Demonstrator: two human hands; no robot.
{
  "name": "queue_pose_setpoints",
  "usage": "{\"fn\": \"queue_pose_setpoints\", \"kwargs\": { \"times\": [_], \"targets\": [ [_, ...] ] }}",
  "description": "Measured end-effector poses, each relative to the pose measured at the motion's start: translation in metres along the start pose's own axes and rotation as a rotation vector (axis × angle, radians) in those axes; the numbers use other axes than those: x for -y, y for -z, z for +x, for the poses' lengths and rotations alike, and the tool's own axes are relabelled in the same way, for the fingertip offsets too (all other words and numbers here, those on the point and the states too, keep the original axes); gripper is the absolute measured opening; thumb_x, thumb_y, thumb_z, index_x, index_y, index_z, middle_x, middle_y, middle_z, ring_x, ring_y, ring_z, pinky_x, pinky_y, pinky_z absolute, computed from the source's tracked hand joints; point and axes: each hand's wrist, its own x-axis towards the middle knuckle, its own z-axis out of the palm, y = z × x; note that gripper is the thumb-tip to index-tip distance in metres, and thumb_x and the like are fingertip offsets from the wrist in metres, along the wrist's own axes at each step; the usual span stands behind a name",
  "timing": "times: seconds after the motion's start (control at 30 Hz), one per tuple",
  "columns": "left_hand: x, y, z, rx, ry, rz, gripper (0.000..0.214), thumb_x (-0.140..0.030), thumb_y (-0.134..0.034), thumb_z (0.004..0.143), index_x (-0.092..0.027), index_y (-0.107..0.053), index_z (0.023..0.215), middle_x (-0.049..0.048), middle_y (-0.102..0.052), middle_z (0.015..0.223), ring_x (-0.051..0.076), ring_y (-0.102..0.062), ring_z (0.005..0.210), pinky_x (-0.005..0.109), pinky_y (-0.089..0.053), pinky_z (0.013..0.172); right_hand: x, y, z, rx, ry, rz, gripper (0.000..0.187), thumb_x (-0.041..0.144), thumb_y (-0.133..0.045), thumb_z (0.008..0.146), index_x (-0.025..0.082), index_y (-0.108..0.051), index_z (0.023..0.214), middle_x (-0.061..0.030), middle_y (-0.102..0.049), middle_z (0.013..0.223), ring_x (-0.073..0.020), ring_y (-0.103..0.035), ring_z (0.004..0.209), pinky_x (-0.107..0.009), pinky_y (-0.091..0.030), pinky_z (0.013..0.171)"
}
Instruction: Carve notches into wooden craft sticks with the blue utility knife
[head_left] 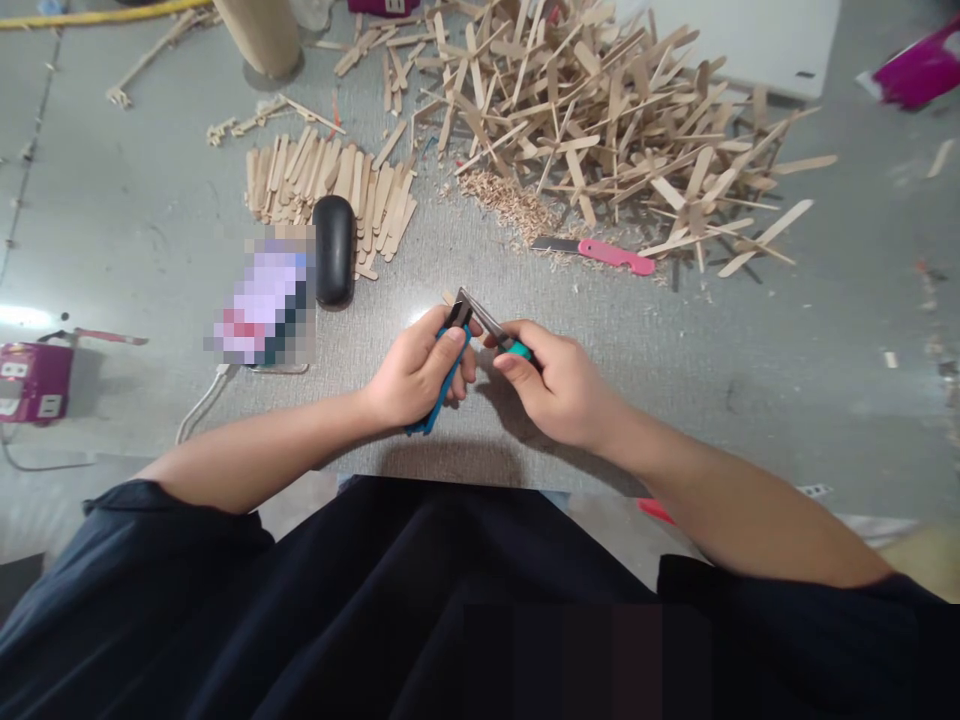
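My left hand (pixel 416 370) is closed around a blue-handled tool (pixel 444 385) with a dark metal head, its kind not clear. In my right hand (pixel 559 385) is a slim metal tool (pixel 484 318) with a teal and black handle, perhaps long-nosed pliers. Its tip meets the head of the blue-handled tool. The pale end of a wooden stick (pixel 448 298) shows by the left fingertips; the rest of it is hidden. Beyond the hands lies a pink-handled knife (pixel 615 256), blade towards the left, beside wood shavings (pixel 514 200).
A large heap of crossed wooden sticks (pixel 600 120) covers the back right. Flat sticks (pixel 300 175) lie in rows at the back left, near a black case (pixel 334 250) and a blurred phone (pixel 266 300) with a white cable. A purple socket box (pixel 37 380) stands far left.
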Motion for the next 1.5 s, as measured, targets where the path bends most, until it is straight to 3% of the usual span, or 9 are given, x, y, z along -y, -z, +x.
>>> {"fn": "queue_pose_setpoints", "kwargs": {
  "times": [0.33,0.53,0.6,0.7,0.83,0.9,1.1,1.3,1.5],
  "targets": [
    [-0.001,0.0,0.001,0.018,-0.005,-0.006,0.058,-0.081,-0.069,0.117,-0.024,-0.057,0.119,-0.0059,-0.07,0.076,0.009,-0.065,0.051,0.02,-0.058,0.05,0.003,0.006,0.006,0.068,-0.086,0.044,0.029,0.051,-0.072,0.114,0.022,-0.076,0.119,-0.0016,-0.076,0.084,-0.0208,-0.066,0.072,-0.036,-0.054,0.07],
    [0.006,0.002,-0.003,0.011,-0.091,0.065,0.057,-0.081,-0.063,0.12,-0.024,-0.059,0.123,-0.006,-0.07,0.079,0.009,-0.068,0.053,0.019,-0.061,0.052,-0.003,-0.005,0.001,-0.116,0.212,-0.16,0.02,0.043,-0.067,0.121,0.024,-0.073,0.124,-0.0028,-0.082,0.093,-0.0211,-0.076,0.076,-0.035,-0.057,0.069],
    [0.009,0.003,-0.005,0.011,-0.224,0.167,0.046,-0.07,-0.058,0.126,-0.024,-0.06,0.125,-0.0061,-0.071,0.08,0.009,-0.069,0.053,0.018,-0.061,0.052,-0.005,-0.01,-0.002,-0.177,0.279,-0.21,0.019,0.041,-0.068,0.121,0.025,-0.072,0.13,-0.0065,-0.085,0.104,-0.0249,-0.08,0.088,-0.039,-0.061,0.077],
    [0.009,0.004,-0.006,-0.006,-0.597,0.434,0.024,-0.048,-0.058,0.131,-0.024,-0.063,0.13,-0.0079,-0.073,0.077,0.007,-0.068,0.051,0.015,-0.055,0.052,-0.009,-0.018,-0.004,-0.305,0.452,-0.313,0.016,0.034,-0.066,0.119,0.029,-0.07,0.134,-0.0059,-0.081,0.101,-0.0259,-0.076,0.085,-0.042,-0.06,0.075],
    [-0.003,0.007,0.0,0.015,-1.189,0.789,0.026,-0.039,-0.056,0.131,-0.016,-0.069,0.13,0.0017,-0.082,0.088,0.012,-0.075,0.064,0.024,-0.057,0.058,-0.013,-0.017,-0.003,-0.445,0.748,-0.413,0.014,0.03,-0.069,0.114,0.033,-0.067,0.127,-0.0012,-0.079,0.096,-0.0224,-0.072,0.078,-0.04,-0.057,0.068],
    [-0.009,0.01,0.005,0.063,-1.382,0.894,0.024,-0.028,-0.055,0.129,-0.014,-0.073,0.123,0.005,-0.084,0.094,0.015,-0.077,0.069,0.029,-0.057,0.059,-0.013,-0.011,-0.001,-0.511,0.926,-0.499,0.012,0.026,-0.074,0.112,0.031,-0.066,0.118,0.0009,-0.077,0.091,-0.0194,-0.07,0.075,-0.037,-0.058,0.064],
    [-0.004,0.02,0.011,0.008,-1.473,1.005,0.017,-0.025,-0.056,0.124,-0.028,-0.072,0.122,-0.001,-0.083,0.104,0.013,-0.071,0.069,0.031,-0.055,0.063,-0.014,-0.001,0.009,-0.557,1.067,-0.553,0.022,0.018,-0.08,0.106,0.03,-0.062,0.109,0.0032,-0.072,0.099,-0.0159,-0.065,0.079,-0.034,-0.052,0.063],
    [-0.002,0.027,0.013,0.058,-1.546,1.109,0.015,-0.035,-0.057,0.125,-0.037,-0.071,0.13,-0.0028,-0.083,0.107,0.014,-0.068,0.07,0.033,-0.053,0.065,-0.021,-0.01,0.023,-0.819,1.086,-0.581,0.014,0.022,-0.073,0.113,0.028,-0.06,0.111,0.0047,-0.06,0.089,-0.0135,-0.059,0.073,-0.031,-0.049,0.062],
    [-0.006,0.03,0.017,0.041,-1.578,1.105,0.018,-0.029,-0.053,0.124,-0.035,-0.07,0.129,-0.001,-0.082,0.11,0.013,-0.068,0.072,0.032,-0.052,0.064,-0.016,-0.002,0.03,-0.734,1.146,-0.576,0.012,0.017,-0.072,0.111,0.025,-0.063,0.107,0.0041,-0.063,0.09,-0.0131,-0.059,0.075,-0.032,-0.047,0.06]
  ]
}}
